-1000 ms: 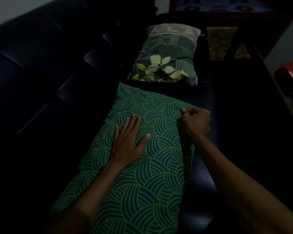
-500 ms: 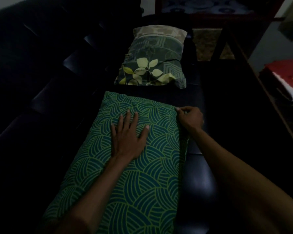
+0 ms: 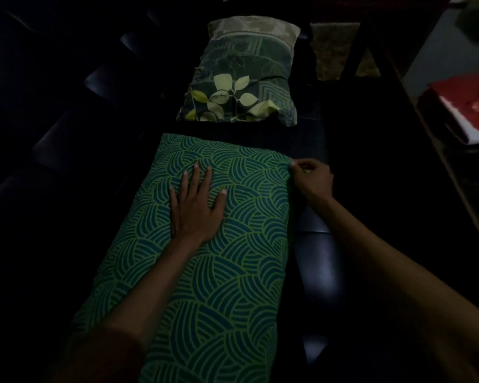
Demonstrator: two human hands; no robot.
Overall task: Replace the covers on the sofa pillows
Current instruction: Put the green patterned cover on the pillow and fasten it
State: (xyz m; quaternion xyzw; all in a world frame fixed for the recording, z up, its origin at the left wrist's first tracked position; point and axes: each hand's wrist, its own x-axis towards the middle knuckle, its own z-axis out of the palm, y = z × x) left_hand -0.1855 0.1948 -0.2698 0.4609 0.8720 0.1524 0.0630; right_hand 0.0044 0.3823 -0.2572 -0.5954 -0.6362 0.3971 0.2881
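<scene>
The green wave-patterned pillow (image 3: 205, 258) lies lengthwise on the dark sofa seat (image 3: 315, 258), running from the near edge of the view up toward 12 o'clock. Compared with a second ago, little has shifted on the pillow itself: the left hand (image 3: 195, 205) remains flat on the upper half of the cover, fingers straight and spread, pressing the fabric down. The right hand (image 3: 310, 176) has slid from just inside the far right corner to the very edge at about 2 o'clock of the pillow, and its fingers are curled in, pinching the cover's corner. The view has also tipped forward, so more of the pillow's length shows.

That small move reads as the fitting stage: one hand anchors the filling while the other tugs the corner of the fresh cover square. I judge this pillow nearly done, needing only the corner seated and the surface smoothed.

Beyond it at 12 o'clock, apart from it with a strip of seat between, rests the leaf-print pillow (image 3: 241, 78), its cover creased; it probably comes next. A red object (image 3: 465, 106) sits at 2 o'clock, off the sofa.
</scene>
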